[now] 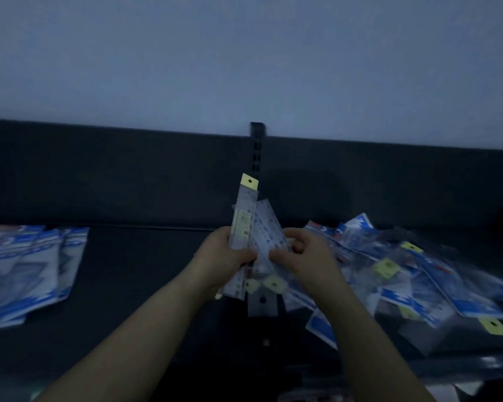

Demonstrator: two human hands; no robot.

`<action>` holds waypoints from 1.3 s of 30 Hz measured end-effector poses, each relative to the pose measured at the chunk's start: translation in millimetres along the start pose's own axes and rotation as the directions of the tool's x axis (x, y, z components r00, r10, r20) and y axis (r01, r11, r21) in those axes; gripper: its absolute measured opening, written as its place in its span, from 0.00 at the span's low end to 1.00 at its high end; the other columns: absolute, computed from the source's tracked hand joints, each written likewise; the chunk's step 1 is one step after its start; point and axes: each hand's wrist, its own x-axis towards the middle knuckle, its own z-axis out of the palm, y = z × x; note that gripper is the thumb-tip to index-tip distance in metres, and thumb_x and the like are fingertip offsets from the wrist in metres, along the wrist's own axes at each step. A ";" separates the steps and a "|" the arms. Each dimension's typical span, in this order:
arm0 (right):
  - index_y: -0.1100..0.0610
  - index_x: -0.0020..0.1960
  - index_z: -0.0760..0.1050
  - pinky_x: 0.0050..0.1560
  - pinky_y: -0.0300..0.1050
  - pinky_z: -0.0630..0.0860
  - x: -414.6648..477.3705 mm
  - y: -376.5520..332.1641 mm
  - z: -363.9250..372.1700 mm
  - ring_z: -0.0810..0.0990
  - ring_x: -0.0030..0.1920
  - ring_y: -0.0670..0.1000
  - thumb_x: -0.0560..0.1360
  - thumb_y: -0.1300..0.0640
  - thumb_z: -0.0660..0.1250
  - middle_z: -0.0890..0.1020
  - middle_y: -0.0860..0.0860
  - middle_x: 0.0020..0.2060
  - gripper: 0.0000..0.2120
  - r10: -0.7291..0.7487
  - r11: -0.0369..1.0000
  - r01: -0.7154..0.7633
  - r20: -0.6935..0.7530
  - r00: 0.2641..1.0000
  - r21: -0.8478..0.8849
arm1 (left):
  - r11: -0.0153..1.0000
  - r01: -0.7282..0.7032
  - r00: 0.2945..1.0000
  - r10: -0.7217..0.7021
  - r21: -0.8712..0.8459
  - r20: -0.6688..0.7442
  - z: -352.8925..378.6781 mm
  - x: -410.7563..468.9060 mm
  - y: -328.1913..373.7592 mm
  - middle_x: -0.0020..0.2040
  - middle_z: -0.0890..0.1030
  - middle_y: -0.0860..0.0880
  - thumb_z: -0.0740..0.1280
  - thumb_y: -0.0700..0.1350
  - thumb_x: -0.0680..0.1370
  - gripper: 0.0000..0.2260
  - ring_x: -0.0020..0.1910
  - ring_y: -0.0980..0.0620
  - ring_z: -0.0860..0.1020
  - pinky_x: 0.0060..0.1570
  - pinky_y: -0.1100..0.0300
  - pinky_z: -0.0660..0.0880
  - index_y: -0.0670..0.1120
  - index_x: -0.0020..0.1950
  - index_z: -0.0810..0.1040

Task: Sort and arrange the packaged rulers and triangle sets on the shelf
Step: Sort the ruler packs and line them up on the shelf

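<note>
**Lining Up the Rulers**

Both hands are holding a bunch of rulers (244,224) up over the dark shelf (134,271), in front of the post (256,146). The left hand (221,253) is gripping the bunch from one side. The right hand (302,256) is pinching the packs from the other side, with its fingers curled round them. The two hands are close together.

The packs are fanning out. One is pointing up, with its yellow tab (249,181) on top. Others are showing their tabs at the bottom. So I think the job now is making them all face one way.

To do it well, the left hand should be holding loosely enough for one pack to slide while the right hand is turning it round. The packs look slippery, so some could drop.

A neat stack (26,271) is lying on the left. A messy heap (418,280) is lying on the right, just beside the hands.
</note>
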 end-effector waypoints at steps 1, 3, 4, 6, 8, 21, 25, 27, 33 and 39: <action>0.53 0.61 0.72 0.38 0.37 0.79 1.8 -5.1 13.8 0.80 0.42 0.40 0.74 0.58 0.70 0.79 0.44 0.46 0.16 -0.013 1.000 0.014 0.020 1.000 -0.024 | 0.999 0.021 1.000 -0.022 -0.045 -0.021 -13.4 -4.6 -3.4 0.48 0.84 0.45 0.69 0.39 0.76 0.06 0.46 0.48 0.83 0.45 0.52 0.81 0.45 0.52 0.78; 0.52 0.59 0.73 0.41 0.42 0.81 4.5 -14.2 43.0 0.81 0.44 0.43 0.74 0.58 0.70 0.80 0.45 0.48 0.15 -0.040 0.998 0.043 0.072 0.997 -0.039 | 0.992 0.058 0.995 -0.065 -0.110 -0.069 -42.2 -15.5 -10.2 0.50 0.84 0.44 0.69 0.37 0.75 0.09 0.48 0.46 0.83 0.48 0.50 0.81 0.43 0.55 0.78; 0.51 0.57 0.73 0.40 0.43 0.81 4.0 -20.1 58.5 0.81 0.43 0.43 0.74 0.59 0.70 0.80 0.45 0.46 0.13 -0.052 0.998 0.056 0.106 0.993 -0.030 | 0.991 0.064 0.991 -0.076 -0.115 -0.106 -57.8 -22.3 -13.4 0.50 0.84 0.44 0.69 0.37 0.75 0.09 0.48 0.47 0.83 0.47 0.52 0.81 0.43 0.55 0.77; 0.49 0.51 0.72 0.36 0.39 0.79 -0.1 -32.5 91.9 0.80 0.41 0.42 0.74 0.60 0.70 0.79 0.44 0.44 0.11 -0.081 0.997 0.083 0.174 0.981 -0.003 | 0.991 0.057 0.979 -0.080 -0.122 -0.188 -89.8 -38.5 -19.7 0.48 0.83 0.46 0.70 0.37 0.75 0.08 0.45 0.49 0.83 0.40 0.60 0.80 0.45 0.53 0.77; 0.47 0.48 0.72 0.36 0.40 0.79 -6.9 -45.6 127.0 0.80 0.39 0.42 0.74 0.60 0.70 0.79 0.42 0.42 0.11 -0.109 0.994 0.110 0.235 0.966 0.008 | 0.992 0.050 0.958 -0.080 -0.116 -0.276 -122.5 -58.6 -24.8 0.46 0.83 0.47 0.70 0.38 0.75 0.08 0.43 0.51 0.82 0.35 0.64 0.79 0.46 0.52 0.76; 0.52 0.48 0.74 0.44 0.49 0.80 -116.8 -145.2 384.6 0.83 0.41 0.50 0.73 0.66 0.69 0.82 0.49 0.41 0.11 -0.198 0.979 0.131 0.553 0.810 0.159 | 0.993 0.114 0.798 -0.102 -0.017 -0.594 -355.5 -243.4 -63.6 0.38 0.82 0.49 0.69 0.36 0.75 0.04 0.31 0.58 0.81 0.28 0.68 0.75 0.44 0.45 0.78; 0.57 0.63 0.71 0.49 0.52 0.81 -146.4 -166.0 456.3 0.82 0.47 0.50 0.73 0.61 0.70 0.81 0.51 0.50 0.19 -0.195 0.980 0.124 0.623 0.758 0.155 | 0.981 0.192 0.735 -0.148 -0.006 -0.661 -416.3 -286.5 -76.3 0.39 0.82 0.45 0.69 0.37 0.75 0.04 0.38 0.48 0.82 0.39 0.55 0.81 0.44 0.43 0.77; 0.57 0.66 0.70 0.50 0.52 0.81 -155.5 -175.8 488.4 0.82 0.48 0.50 0.73 0.60 0.71 0.81 0.51 0.52 0.23 -0.190 0.981 0.117 0.649 0.737 0.155 | 0.978 0.206 0.720 -0.175 -0.034 -0.672 -443.6 -302.1 -81.8 0.40 0.82 0.43 0.68 0.36 0.75 0.04 0.38 0.46 0.81 0.40 0.53 0.81 0.44 0.43 0.77; 0.58 0.68 0.69 0.53 0.57 0.79 -157.6 -193.6 579.7 0.81 0.52 0.53 0.72 0.58 0.72 0.80 0.55 0.57 0.26 -0.212 0.976 0.123 0.683 0.699 0.178 | 0.969 0.224 0.648 -0.231 -0.107 -0.726 -521.2 -318.6 -104.0 0.39 0.83 0.45 0.69 0.35 0.75 0.03 0.34 0.52 0.81 0.37 0.60 0.80 0.41 0.46 0.78; 0.58 0.70 0.67 0.57 0.52 0.78 -126.8 -211.8 667.1 0.79 0.53 0.51 0.73 0.58 0.71 0.78 0.53 0.57 0.27 -0.243 0.970 0.159 0.694 0.677 0.183 | 0.960 0.243 0.604 -0.263 -0.141 -0.753 -604.7 -299.4 -128.3 0.44 0.83 0.41 0.70 0.35 0.74 0.06 0.43 0.45 0.83 0.47 0.51 0.81 0.39 0.50 0.79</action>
